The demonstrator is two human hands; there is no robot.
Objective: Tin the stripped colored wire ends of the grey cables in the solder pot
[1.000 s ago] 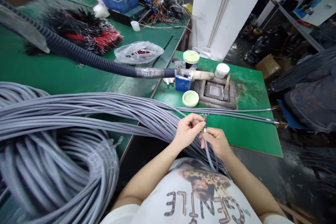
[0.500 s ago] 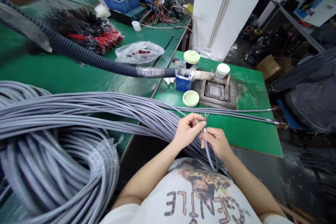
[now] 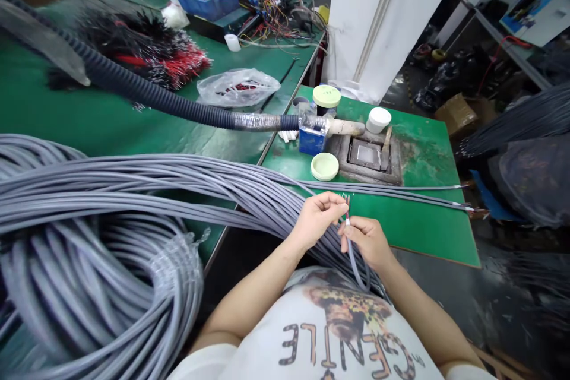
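Note:
Both my hands work close together in front of my chest, over the edge of a green workboard. My right hand (image 3: 367,243) grips a grey sheathed cable (image 3: 351,255) just below its cut end. Thin coloured wires (image 3: 346,202), red and pale ones among them, stick up from that end. My left hand (image 3: 317,221) pinches these wires between thumb and fingers, partly hiding them. The cable runs down from my right hand and curves toward a large coil of identical grey cable (image 3: 89,249), which spreads across the left of the view.
Two grey cables (image 3: 383,190) cross the green board (image 3: 427,231) beside a metal pot in a stone block (image 3: 367,154), with jars and lids around it. A black corrugated hose (image 3: 155,104) passes overhead. Bundled red-and-black wires (image 3: 146,53) and a plastic bag (image 3: 238,88) lie behind.
The coloured wires look drawn closer together between my left fingers, and my left hand has shifted slightly. The background has moved a little as my head moves.

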